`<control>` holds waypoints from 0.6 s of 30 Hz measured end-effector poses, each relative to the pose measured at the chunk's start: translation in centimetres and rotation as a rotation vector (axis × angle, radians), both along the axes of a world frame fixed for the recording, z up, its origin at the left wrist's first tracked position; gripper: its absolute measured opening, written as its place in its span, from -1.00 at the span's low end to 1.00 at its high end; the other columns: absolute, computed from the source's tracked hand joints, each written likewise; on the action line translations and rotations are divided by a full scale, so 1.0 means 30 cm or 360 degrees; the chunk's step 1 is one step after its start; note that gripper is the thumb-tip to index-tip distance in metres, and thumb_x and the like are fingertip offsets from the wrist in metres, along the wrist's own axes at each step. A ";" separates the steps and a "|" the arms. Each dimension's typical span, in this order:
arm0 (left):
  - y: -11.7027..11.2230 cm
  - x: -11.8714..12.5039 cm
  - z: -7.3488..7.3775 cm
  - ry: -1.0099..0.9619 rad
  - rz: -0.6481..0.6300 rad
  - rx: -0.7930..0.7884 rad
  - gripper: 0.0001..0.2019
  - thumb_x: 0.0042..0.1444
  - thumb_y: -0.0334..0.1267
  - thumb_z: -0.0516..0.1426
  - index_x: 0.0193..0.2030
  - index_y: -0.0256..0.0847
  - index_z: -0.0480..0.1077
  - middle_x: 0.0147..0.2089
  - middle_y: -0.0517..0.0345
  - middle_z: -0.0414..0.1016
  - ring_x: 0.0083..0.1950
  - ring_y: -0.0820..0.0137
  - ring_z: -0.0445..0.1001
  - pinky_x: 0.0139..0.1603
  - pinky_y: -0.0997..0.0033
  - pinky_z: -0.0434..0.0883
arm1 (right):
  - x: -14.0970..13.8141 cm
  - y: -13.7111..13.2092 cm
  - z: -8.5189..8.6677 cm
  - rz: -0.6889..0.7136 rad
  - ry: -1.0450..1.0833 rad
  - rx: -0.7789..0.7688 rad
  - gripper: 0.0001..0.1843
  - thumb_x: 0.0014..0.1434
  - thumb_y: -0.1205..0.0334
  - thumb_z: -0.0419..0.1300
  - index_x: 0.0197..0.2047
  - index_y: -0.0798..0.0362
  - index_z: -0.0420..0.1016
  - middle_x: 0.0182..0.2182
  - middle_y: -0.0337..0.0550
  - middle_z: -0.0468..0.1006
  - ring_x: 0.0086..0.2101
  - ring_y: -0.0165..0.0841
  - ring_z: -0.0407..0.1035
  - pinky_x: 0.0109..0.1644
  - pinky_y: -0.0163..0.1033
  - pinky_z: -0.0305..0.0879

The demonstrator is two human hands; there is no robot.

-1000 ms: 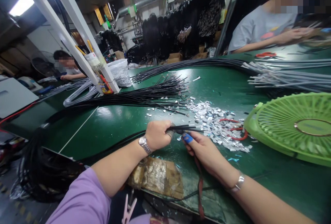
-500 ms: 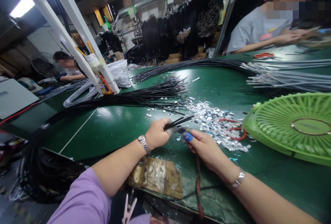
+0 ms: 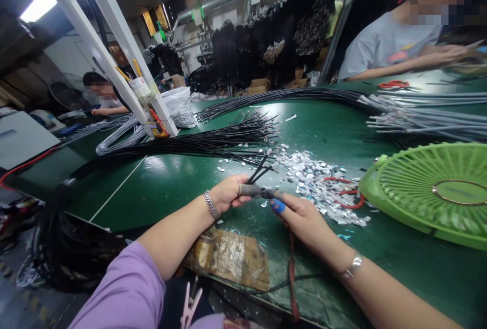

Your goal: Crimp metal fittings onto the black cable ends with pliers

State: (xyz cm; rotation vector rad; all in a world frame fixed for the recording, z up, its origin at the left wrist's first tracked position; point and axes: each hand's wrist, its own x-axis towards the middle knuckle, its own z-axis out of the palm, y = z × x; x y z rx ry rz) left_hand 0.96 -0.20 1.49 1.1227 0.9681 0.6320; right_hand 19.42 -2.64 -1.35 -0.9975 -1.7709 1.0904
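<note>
Head cam, only view here. The person's left hand (image 3: 228,192) has a closed grip on a few black cables (image 3: 259,169), and that's the big change: a second ago those cables pointed nearly flat toward the right hand (image 3: 300,212), then half a second ago they tilted up a bit, and now they stick up steeply and fan apart, free ends just in front of the big black bundle (image 3: 213,139) lying on the green table (image 3: 175,192). The left wrist has rolled too, so more of the watch strap (image 3: 211,205) shows than the dial, and a grey-wrapped finger (image 3: 249,190) now points straight across at the other hand.

The right hand has barely budged. It's a narrow pinch, thumb with the blue tape (image 3: 277,206) on top, on a dark strand (image 3: 265,193) bridging the small gap between the hands; the exact contact is hidden. A reddish strip (image 3: 292,278) hangs below that hand, same as before.

Beside it, the silvery scraps (image 3: 308,172) and the red handles (image 3: 359,201) lying in them look unchanged, same for the green grille (image 3: 399,182) further right. The cardboard (image 3: 243,258) sits at the table's near edge, as earlier.
</note>
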 end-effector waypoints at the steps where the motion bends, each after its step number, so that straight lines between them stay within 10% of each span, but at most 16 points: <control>1: 0.003 -0.002 -0.002 -0.0033 -0.0018 -0.0033 -0.65 -0.28 -0.09 0.27 -0.45 -0.27 0.28 -0.72 0.43 0.13 -0.77 0.70 -0.06 -0.80 0.63 -0.15 | 0.003 0.002 0.003 -0.0010 -0.0023 0.0059 -0.61 0.08 -0.11 0.10 -0.58 -0.01 0.38 -0.70 -0.30 0.23 -0.61 -0.41 0.12 -0.56 -0.31 0.09; 10: -0.021 0.015 0.014 0.0316 0.0081 0.0170 -0.55 -0.32 0.04 0.31 -0.48 -0.24 0.24 -0.75 0.44 0.11 -0.75 0.66 -0.03 -0.75 0.60 -0.11 | 0.038 0.032 -0.011 0.0279 -0.0053 -0.0245 -0.70 -0.05 0.03 0.23 -0.30 0.06 0.49 -0.39 -0.14 0.55 -0.33 -0.24 0.42 -0.25 -0.20 0.36; 18: -0.007 0.015 -0.026 0.0429 -0.0023 0.0548 -0.61 -0.25 0.00 0.28 -0.54 -0.30 0.27 -0.60 0.34 0.16 -0.53 0.60 0.09 -0.50 0.53 0.08 | 0.061 0.048 -0.009 0.0013 -0.0117 -0.0175 -0.81 -0.01 0.14 0.16 -0.34 0.03 0.50 -0.41 -0.16 0.56 -0.32 -0.23 0.42 -0.21 -0.18 0.34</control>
